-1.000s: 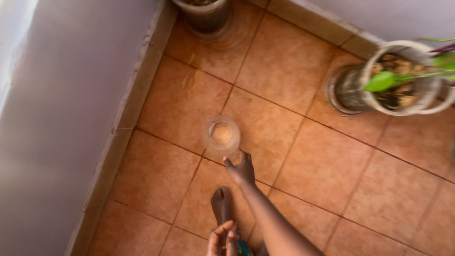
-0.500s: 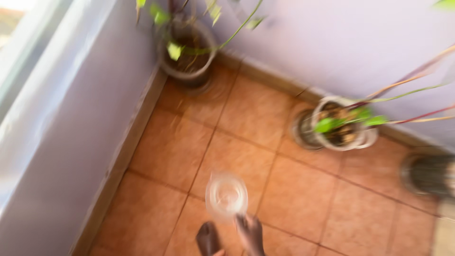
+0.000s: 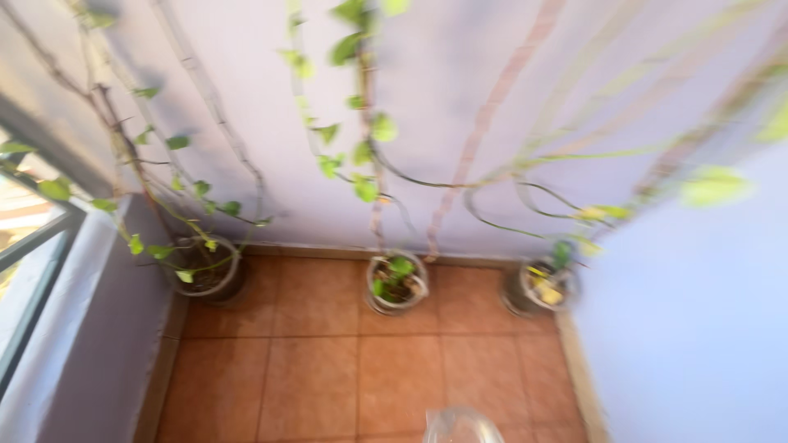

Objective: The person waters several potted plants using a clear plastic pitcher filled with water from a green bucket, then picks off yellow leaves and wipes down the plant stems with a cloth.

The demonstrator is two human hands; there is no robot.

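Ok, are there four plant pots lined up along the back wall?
No, only three pots show there: the left pot, the middle pot and the right pot.

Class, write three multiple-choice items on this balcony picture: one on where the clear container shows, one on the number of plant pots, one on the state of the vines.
1. Where does the clear container show?
A. At the bottom edge, right of centre
B. On the window sill
C. Inside the middle pot

2. How many plant pots stand along the back wall?
A. One
B. Three
C. Five

3. How do the vines stand?
A. Cut and lying on the tiles
B. Climbing up the wall
C. Bundled in a bag

Answers:
1 A, only its rim peeks in at the bottom of the view, above the tiled floor.
2 B, a left pot, a middle pot and a right pot stand there.
3 B, their stems rise from the pots along the wall.

No hand shows in the picture.
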